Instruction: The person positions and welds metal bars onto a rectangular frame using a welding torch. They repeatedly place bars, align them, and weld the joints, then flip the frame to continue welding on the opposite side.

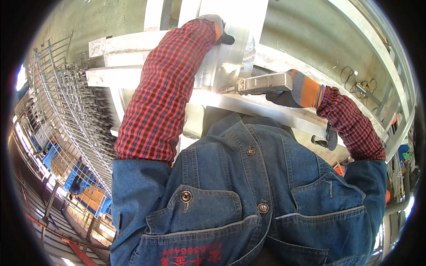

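My right hand (pixel 288 92), in a grey and orange glove with dark fingers, is closed round the handle of a silver handheld tool (pixel 265 83). The tool's narrow nose points left, and a bright glow shows where it meets the metal. Farther off, my left hand (pixel 217 30), gloved in grey, orange and black, grips a wide silver metal profile (pixel 235 44). One dark digit sticks out over it; the other fingers are hidden. Across the near side runs a long silver metal bar (pixel 266 108), just below the tool's tip.
Pale metal beams (pixel 133 44) reach out to the left. A rack of stacked metal frames (pixel 73 93) stands beyond my left arm. Curved light rails (pixel 377 40) pass at the right, near a coiled cable (pixel 355 80) on the floor. A dark clamp-like piece (pixel 328 139) hangs below the bar.
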{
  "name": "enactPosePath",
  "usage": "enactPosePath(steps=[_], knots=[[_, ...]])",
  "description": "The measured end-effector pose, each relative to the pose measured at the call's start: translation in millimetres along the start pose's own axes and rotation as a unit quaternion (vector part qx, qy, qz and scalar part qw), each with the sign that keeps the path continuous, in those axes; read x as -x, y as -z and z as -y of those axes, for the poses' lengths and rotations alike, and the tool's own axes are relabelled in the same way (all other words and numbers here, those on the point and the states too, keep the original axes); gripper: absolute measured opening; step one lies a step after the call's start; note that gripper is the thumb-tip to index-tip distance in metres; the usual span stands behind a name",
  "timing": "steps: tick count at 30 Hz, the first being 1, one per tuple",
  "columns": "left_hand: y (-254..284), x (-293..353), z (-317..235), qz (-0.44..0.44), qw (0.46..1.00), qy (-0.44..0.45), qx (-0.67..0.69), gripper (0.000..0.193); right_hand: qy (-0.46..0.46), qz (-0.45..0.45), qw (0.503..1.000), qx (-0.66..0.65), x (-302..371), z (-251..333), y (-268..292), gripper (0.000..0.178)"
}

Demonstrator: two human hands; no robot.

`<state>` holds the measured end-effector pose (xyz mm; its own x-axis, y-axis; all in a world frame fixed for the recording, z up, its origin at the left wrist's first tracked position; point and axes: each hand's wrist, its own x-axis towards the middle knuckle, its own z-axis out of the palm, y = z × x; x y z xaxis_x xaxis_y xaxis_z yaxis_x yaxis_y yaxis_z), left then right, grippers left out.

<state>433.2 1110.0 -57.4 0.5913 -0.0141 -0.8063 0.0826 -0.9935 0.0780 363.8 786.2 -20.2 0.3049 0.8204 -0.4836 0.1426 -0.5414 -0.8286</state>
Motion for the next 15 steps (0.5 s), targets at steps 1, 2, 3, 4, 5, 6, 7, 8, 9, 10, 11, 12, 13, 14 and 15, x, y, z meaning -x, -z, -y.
enactPosePath(steps=[1, 2, 3, 4, 5, 6, 7, 8, 9, 10, 11, 12, 13, 14, 15], knots=[[0, 0, 0, -0.004, 1.000, -0.003, 0.004, 0.066, -0.030, 0.019, 0.999, -0.001, 0, 0, 0, 0.016], [-1, 1, 1, -0.005, 1.000, -0.003, 0.009, 0.066, -0.002, 0.007, 1.000, -0.005, 1, 1, 1, 0.017], [0, 1, 1, -0.001, 1.000, -0.007, 0.011, 0.065, 0.003, 0.001, 1.000, -0.006, 2, 1, 1, 0.018], [1, 0, 2, 0.007, 1.000, -0.006, 0.014, 0.065, -0.004, -0.004, 1.000, -0.004, 3, 2, 1, 0.019], [2, 0, 2, 0.013, 1.000, -0.005, 0.017, 0.064, 0.009, -0.010, 0.999, -0.035, 3, 4, 1, 0.020], [3, 1, 3, 0.022, 0.999, -0.007, 0.031, 0.063, 0.009, -0.015, 0.998, -0.064, 4, 6, 0, 0.021], [4, 0, 2, 0.030, 0.999, 0.001, 0.033, 0.062, 0.009, -0.020, 0.995, -0.093, 4, 8, 1, 0.022], [5, 0, 1, 0.039, 0.999, 0.009, 0.034, 0.062, 0.002, -0.011, 1.000, -0.022, 2, 10, 1, 0.023], [6, 1, 1, 0.047, 0.998, 0.017, 0.036, 0.062, -0.008, -0.005, 1.000, -0.018, 3, 11, 2, 0.023], [6, 1, 1, 0.043, 0.998, 0.015, 0.037, 0.063, -0.008, 0.000, 1.000, -0.016, 3, 12, 3, 0.023], [6, 1, 1, 0.039, 0.998, 0.013, 0.038, 0.063, 0.005, 0.000, 1.000, -0.009, 2, 13, 4, 0.022], [6, 1, 1, 0.034, 0.999, 0.014, 0.040, 0.063, -0.016, 0.015, 1.000, 0.005, 2, 14, 5, 0.021], [5, 1, 0, 0.032, 0.999, 0.014, 0.037, 0.064, -0.023, 0.012, 0.999, -0.031, 2, 15, 5, 0.020], [4, 1, 0, 0.028, 0.999, 0.017, 0.035, 0.064, -0.014, 0.002, 0.998, -0.059, 2, 15, 4, 0.020], [3, 1, 0, 0.026, 0.999, 0.020, 0.034, 0.065, -0.029, 0.002, 0.996, -0.082, 3, 16, 4, 0.020]])
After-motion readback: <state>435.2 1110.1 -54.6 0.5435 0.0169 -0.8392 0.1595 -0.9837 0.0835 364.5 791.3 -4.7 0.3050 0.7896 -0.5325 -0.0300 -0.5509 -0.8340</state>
